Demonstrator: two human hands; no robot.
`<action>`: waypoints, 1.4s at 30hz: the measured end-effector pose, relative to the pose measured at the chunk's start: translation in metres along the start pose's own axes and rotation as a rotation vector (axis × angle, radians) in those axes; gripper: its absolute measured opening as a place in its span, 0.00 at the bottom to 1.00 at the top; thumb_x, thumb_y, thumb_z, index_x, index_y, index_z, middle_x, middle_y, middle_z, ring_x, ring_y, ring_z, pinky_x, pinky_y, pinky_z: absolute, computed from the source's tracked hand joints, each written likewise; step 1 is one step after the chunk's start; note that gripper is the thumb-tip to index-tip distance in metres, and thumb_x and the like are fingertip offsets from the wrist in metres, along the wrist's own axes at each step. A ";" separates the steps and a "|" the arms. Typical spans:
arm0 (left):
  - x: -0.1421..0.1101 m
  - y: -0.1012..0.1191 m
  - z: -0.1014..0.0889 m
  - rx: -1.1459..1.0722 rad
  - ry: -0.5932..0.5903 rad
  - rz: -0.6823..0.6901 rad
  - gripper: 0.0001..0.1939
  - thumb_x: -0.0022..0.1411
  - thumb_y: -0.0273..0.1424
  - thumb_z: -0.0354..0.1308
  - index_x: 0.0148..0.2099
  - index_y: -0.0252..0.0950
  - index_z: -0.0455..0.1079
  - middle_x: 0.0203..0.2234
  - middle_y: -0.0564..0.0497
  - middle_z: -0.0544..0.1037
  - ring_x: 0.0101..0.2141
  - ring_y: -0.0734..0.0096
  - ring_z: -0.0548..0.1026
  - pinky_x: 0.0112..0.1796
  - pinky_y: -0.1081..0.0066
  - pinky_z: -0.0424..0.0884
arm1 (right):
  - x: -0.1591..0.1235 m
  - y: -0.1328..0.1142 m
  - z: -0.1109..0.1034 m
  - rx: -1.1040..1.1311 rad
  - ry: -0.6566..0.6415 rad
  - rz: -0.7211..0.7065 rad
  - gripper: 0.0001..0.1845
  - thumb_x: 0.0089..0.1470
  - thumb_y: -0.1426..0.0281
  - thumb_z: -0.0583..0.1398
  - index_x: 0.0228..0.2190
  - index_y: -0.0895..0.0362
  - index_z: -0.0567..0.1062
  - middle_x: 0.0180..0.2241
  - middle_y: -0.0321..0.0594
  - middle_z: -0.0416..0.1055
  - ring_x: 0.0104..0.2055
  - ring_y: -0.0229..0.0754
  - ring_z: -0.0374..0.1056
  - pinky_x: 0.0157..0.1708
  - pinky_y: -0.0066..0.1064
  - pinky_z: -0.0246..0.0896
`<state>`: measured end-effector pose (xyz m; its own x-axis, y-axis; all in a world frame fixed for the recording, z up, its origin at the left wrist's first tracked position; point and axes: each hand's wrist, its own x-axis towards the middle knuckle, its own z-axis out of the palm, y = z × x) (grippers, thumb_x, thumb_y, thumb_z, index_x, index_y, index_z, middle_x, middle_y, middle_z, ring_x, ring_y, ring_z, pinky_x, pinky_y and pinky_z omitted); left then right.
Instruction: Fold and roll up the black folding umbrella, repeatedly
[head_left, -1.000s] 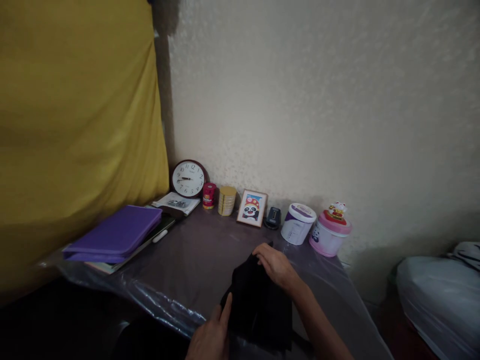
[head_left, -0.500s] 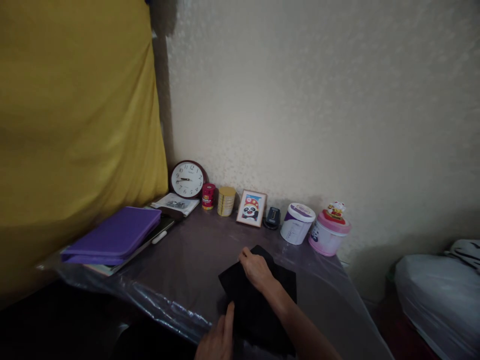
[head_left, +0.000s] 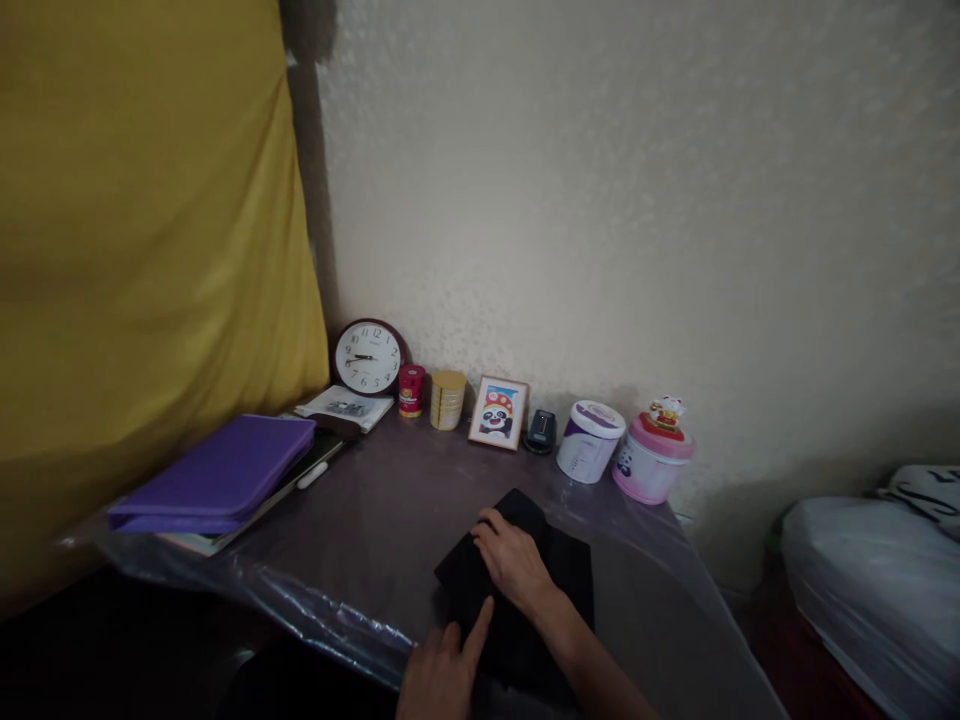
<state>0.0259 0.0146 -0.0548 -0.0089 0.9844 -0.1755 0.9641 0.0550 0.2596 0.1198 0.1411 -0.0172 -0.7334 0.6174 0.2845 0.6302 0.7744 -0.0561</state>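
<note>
A black folded piece, apparently cloth (head_left: 517, 640), lies on the table near its front edge, with a flap angled toward the back. My right hand (head_left: 514, 560) rests on top of it, palm down, fingers slightly bent and spread over the fabric. Lower and to the left is my left hand (head_left: 446, 660), its index finger stretched out and touching the black cloth's left part. The left hand's other fingers are bent and partly out of sight. Part of the cloth is covered by my right forearm.
Along the wall stand a clock (head_left: 367, 357), a red can (head_left: 411, 391), a yellow tin (head_left: 448, 400), a panda picture frame (head_left: 498, 412), a black hole punch-like item (head_left: 540, 431), a white-purple tub (head_left: 591, 443) and a pink tub (head_left: 651, 462). A purple folder (head_left: 217, 475) lies left.
My left hand has moved right, its index finger now further onto the cloth. My right hand's fingers have come down flatter on the cloth. The view has shifted slightly.
</note>
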 end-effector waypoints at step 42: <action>-0.004 -0.003 0.000 -0.286 -0.038 -0.022 0.36 0.58 0.29 0.44 0.64 0.39 0.30 0.44 0.46 0.75 0.40 0.64 0.74 0.40 0.69 0.66 | 0.000 0.039 0.030 0.117 0.029 0.026 0.15 0.59 0.69 0.48 0.34 0.55 0.74 0.38 0.39 0.74 0.50 0.40 0.62 0.54 0.39 0.48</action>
<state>0.0234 0.0102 -0.0545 -0.0136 0.9759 -0.2179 0.8497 0.1261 0.5119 0.1371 0.1756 -0.0483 -0.7082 0.6347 0.3093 0.6136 0.7699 -0.1752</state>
